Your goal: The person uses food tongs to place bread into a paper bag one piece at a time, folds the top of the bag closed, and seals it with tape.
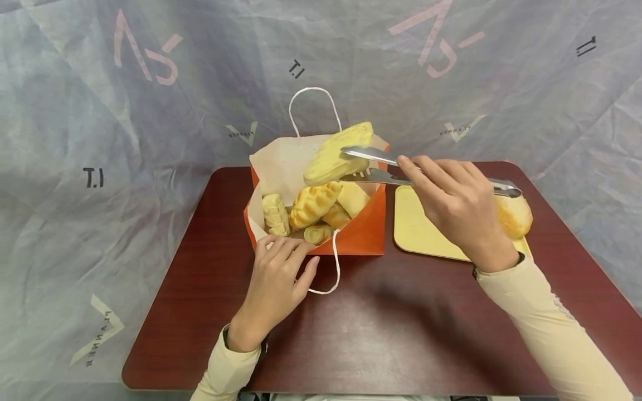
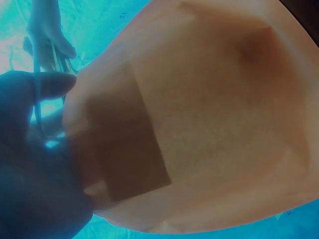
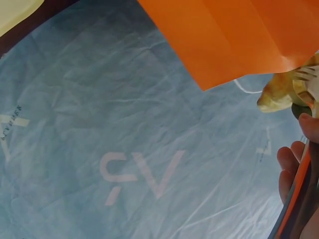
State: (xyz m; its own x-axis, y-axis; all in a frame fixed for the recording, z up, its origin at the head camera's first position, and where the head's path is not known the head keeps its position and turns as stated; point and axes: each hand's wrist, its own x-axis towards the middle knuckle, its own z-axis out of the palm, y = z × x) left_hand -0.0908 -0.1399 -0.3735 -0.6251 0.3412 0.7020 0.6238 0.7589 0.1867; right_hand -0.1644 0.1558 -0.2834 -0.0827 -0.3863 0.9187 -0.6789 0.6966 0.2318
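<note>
A pale yellow, ridged bread (image 1: 338, 156) is clamped between the arms of metal tongs (image 1: 371, 155), above the mouth of an orange paper bag (image 1: 361, 228). My right hand (image 1: 453, 203) grips the tongs around their middle. The right wrist view catches part of that hand (image 3: 294, 164) at its edge, with the bread partly cut off. Over the bag's near rim curl the fingers of my left hand (image 1: 281, 278), the thumb spread to the right; their tips are hidden. Several breads lie inside the bag, among them a golden scored one (image 1: 313, 204) and a small braided one (image 1: 275, 214).
On the right of the dark red table (image 1: 381, 345) lies a yellow tray (image 1: 421, 228), bearing a round golden bun (image 1: 515, 217) partly behind the right hand. White cord handles (image 1: 313, 89) stick up behind the bag and hang in front. A grey printed sheet (image 1: 200, 83) stands behind the table.
</note>
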